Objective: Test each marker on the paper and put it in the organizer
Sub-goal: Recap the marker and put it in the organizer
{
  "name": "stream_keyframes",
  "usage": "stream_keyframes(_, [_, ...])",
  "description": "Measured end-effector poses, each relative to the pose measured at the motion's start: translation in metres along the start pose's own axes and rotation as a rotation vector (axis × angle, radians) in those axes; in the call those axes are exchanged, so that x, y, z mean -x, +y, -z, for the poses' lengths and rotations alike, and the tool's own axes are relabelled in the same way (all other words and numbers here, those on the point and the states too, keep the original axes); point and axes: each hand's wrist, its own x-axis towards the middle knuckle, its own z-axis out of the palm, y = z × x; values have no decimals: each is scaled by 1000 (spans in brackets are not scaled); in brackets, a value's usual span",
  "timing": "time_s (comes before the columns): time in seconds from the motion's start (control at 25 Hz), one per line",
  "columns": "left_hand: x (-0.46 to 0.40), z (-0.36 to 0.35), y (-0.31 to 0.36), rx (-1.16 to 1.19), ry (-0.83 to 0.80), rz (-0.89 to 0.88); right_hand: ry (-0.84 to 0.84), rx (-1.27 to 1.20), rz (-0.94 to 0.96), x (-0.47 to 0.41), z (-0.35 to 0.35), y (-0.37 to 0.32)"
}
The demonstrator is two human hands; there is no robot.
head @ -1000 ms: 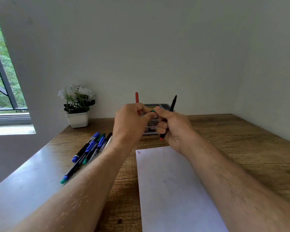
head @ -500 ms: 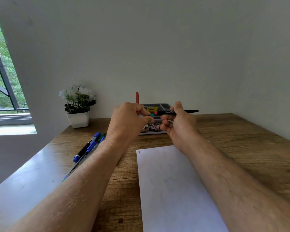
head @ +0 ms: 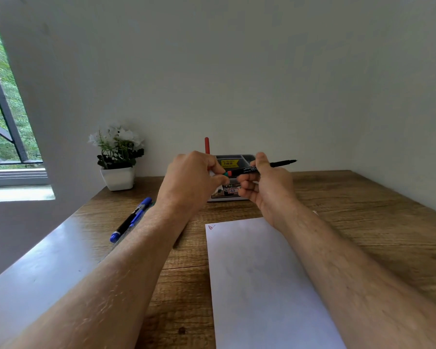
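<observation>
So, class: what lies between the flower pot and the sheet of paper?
In the head view, the loose markers and the left forearm lie between flower pot and paper.

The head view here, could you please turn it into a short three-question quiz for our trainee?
1. True or false: the right hand holds a black marker roughly level, tip pointing right.
2. Which mark is already on the paper? A) a blue line B) a small red scribble at its top left corner C) none
3. What stands upright in the organizer behind the left hand?

Key: 1 true; 2 B; 3 a red marker.
</observation>
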Motion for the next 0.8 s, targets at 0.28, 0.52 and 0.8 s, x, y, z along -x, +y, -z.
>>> stream_keyframes(0.28, [0,1,-10,188,-64,-14,-93,14,9,-1,4,1])
stream_keyframes(0.52, [1,2,-13,534,-215,43,-200,-68,-133,1,10,0])
stream_keyframes(0.8, [3,-2,-10,464,-438,158,-137,283,22,-5,12,3])
